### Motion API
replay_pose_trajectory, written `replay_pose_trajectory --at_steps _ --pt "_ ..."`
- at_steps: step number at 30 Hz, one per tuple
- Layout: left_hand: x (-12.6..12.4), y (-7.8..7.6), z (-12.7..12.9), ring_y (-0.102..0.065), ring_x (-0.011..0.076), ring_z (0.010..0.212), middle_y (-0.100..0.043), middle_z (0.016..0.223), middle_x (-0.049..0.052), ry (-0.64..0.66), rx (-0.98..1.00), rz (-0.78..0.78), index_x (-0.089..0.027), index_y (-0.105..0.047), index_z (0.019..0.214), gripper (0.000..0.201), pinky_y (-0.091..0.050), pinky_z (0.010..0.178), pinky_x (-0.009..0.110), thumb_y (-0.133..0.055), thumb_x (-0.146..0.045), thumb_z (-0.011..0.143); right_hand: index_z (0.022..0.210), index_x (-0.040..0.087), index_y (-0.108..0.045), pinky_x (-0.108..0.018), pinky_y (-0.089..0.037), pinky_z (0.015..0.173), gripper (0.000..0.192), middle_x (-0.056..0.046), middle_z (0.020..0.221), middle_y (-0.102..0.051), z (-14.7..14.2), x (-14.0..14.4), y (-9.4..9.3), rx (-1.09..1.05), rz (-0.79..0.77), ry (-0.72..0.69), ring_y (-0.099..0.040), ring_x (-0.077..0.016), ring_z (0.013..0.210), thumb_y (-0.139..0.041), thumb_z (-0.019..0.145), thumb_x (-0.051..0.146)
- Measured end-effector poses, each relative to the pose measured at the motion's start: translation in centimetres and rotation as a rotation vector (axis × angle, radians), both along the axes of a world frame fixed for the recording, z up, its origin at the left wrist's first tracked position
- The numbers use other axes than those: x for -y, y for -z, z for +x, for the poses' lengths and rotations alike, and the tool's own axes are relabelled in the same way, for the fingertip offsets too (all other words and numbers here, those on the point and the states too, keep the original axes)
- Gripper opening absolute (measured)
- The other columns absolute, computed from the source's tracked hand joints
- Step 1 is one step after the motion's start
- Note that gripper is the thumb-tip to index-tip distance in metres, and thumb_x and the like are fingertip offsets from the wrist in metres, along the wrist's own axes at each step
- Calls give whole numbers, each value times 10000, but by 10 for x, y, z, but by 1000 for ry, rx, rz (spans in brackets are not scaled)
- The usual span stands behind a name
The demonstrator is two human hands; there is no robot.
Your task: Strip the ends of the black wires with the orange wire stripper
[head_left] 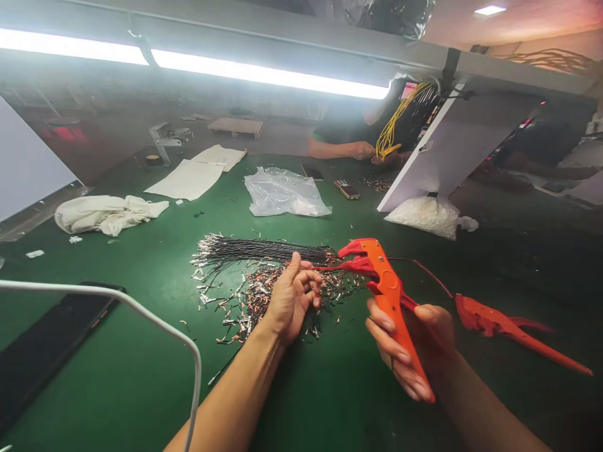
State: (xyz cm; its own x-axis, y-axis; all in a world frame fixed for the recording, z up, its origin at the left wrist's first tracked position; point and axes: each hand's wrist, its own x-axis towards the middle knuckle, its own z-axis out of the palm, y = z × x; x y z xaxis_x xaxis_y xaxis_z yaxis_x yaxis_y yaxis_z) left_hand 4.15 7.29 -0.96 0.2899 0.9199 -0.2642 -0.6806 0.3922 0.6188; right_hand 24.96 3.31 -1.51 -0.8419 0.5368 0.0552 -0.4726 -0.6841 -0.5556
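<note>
My right hand (409, 345) is wrapped round the handles of an orange wire stripper (389, 282), whose red jaws point left. A thin red wire (327, 268) runs from the fingers of my left hand (294, 295) to those jaws. The left fingers are curled, with the thumb up against the wire. Beneath and behind that hand lie a heap of short cut wire bits (259, 292), with black insulation and bare copper ends, and a bundle of black wires (264, 248) with silvery terminals at the left end.
A second orange stripper (513, 329) rests at the right. A clear plastic bag (285, 191), white cloth (108, 213), paper (188, 177) and a bag of white pieces (424, 215) lie farther back. A white cable (155, 320) crosses a dark phone (56, 339). Across the table, a person's hands (362, 150) hold yellow wires.
</note>
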Motion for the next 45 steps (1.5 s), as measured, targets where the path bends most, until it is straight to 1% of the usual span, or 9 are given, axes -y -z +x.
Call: replay_pose_trajectory --at_steps 8,13,17,20,23,29,32,37,45 --pt "-5 -9 -13 -403 85 458 -462 496 -56 39 29 110 -180 -613 884 296 -317 460 201 -637 -472 839 800 214 -363 -265 -542 359 452 -16 739 -661 17 0 6 -48 -30 -71 -695 -203 467 -578 805 612" --pt "-6 -12 -19 -397 105 460 -497 568 -37 145 -9 152 -209 -600 1079 474 -293 424 212 -527 -615 847 773 222 -325 -252 -540 368 451 21 720 -617 19 -3 4 -9 -7 -32 -691 -189 470 -604 801 574" --pt "-3 -4 -12 -367 98 482 -479 620 -54 137 -529 407 -286 -520 1282 472 -267 465 207 -610 -428 842 786 217 -349 -215 -507 352 419 4 733 -621 15 -3 0 -98 10 -85 -689 -181 481 -542 834 586" --pt "1 1 -5 -421 138 591 -503 619 -9 -8 -891 591 -261 -700 979 180 -299 567 234 -631 -319 823 817 211 -383 -205 -500 355 376 -9 755 -631 15 -1 -1 -175 22 -40 -686 -169 474 -492 855 568" --pt "8 -3 -4 -464 187 698 -521 629 30 -95 -990 606 -255 -737 822 80 -298 627 251 -686 -301 782 812 219 -387 -225 -500 338 385 -2 753 -634 23 0 -3 -171 79 4 -669 -166 427 -477 841 592" --pt "12 -22 -11 -468 188 652 -513 576 20 -347 -1296 548 -272 -744 1072 314 -272 600 258 -608 -442 846 779 234 -349 -217 -401 268 508 -133 1159 -655 35 -3 -18 355 242 331 -527 -67 299 -400 778 739" --pt "8 -23 -14 -401 137 549 -461 555 -13 -393 -1031 467 -259 -737 1087 375 -261 539 252 -486 -479 915 881 225 -445 -259 -466 390 321 -141 1327 -575 23 -7 -27 418 279 505 -606 -105 451 -480 822 539" --pt "0 -13 -6 -396 94 484 -493 609 -19 -143 -311 215 -163 -710 1037 505 -280 410 217 -513 -592 859 1034 198 -574 -383 -527 660 268 -152 1417 -501 -6 -8 -27 409 263 514 -697 -223 728 -527 812 341" --pt "6 1 6 -371 82 442 -485 544 -34 -72 -517 343 -183 -671 1015 523 -248 394 206 -431 -634 900 1115 180 -580 -394 -523 658 297 -139 1264 -607 -20 -5 -16 354 275 463 -705 -246 715 -487 856 289"
